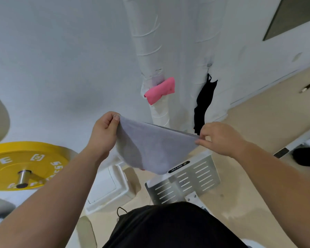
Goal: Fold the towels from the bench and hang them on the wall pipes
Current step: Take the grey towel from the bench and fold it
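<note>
A grey towel (pixel 154 147) hangs folded between my two hands in front of the white wall. My left hand (pixel 104 129) pinches its upper left corner and my right hand (pixel 220 136) pinches its upper right corner, so the top edge is stretched and the rest sags below. Two white wrapped wall pipes (pixel 147 51) run down the wall ahead. A pink towel (pixel 159 91) hangs on the left pipe and a black cloth (pixel 203 102) hangs by the right pipe.
A yellow weight plate (pixel 25 165) on a bar sits at the left. Below the towel are a white bin (pixel 107 190) and a slotted metal machine base (pixel 184 181). The floor is beige. My black clothing (pixel 168 228) fills the bottom.
</note>
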`<action>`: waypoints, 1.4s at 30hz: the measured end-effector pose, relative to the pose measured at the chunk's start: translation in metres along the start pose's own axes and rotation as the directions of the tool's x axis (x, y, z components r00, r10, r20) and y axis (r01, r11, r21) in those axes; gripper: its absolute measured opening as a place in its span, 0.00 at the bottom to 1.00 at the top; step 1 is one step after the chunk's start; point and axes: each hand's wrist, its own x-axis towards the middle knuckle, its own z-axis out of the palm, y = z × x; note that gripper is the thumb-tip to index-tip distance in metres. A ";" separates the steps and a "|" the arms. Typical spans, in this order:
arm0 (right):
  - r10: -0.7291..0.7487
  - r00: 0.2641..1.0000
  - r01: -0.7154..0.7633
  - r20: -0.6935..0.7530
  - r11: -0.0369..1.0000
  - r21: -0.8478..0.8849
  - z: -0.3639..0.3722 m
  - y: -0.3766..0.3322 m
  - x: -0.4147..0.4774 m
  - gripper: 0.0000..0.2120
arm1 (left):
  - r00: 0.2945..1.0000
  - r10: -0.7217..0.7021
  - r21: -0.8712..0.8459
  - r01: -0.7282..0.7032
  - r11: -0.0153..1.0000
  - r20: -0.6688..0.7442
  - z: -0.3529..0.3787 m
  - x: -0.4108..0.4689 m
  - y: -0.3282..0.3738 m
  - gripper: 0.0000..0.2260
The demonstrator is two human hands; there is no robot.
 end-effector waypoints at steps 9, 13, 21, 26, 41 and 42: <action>0.196 0.946 -0.136 -0.259 0.963 0.231 -0.030 0.008 -0.016 0.13 | 0.979 -0.194 -0.085 0.198 0.976 0.063 0.030 0.016 -0.035 0.12; 0.372 0.909 -0.115 -0.190 0.659 0.743 -0.041 -0.002 -0.023 0.14 | 0.977 -0.193 -0.155 0.206 0.966 0.090 0.032 0.015 -0.030 0.13; 0.561 0.828 -0.103 0.021 0.116 0.988 -0.048 -0.019 -0.034 0.16 | 0.977 -0.169 -0.286 0.199 0.937 0.128 0.023 0.009 -0.009 0.12; 0.684 0.710 -0.169 -0.170 0.399 0.901 -0.017 -0.032 -0.030 0.11 | 0.928 -0.336 -0.207 0.364 0.908 0.158 0.030 0.006 -0.011 0.08; 0.398 0.905 0.029 -0.152 0.298 0.954 -0.027 -0.149 -0.018 0.17 | 0.988 -0.048 -0.279 0.089 0.956 0.149 0.075 -0.073 0.061 0.13; 0.379 0.911 0.037 -0.162 0.315 0.948 -0.028 -0.148 -0.018 0.17 | 0.987 -0.042 -0.282 0.085 0.955 0.155 0.074 -0.073 0.063 0.13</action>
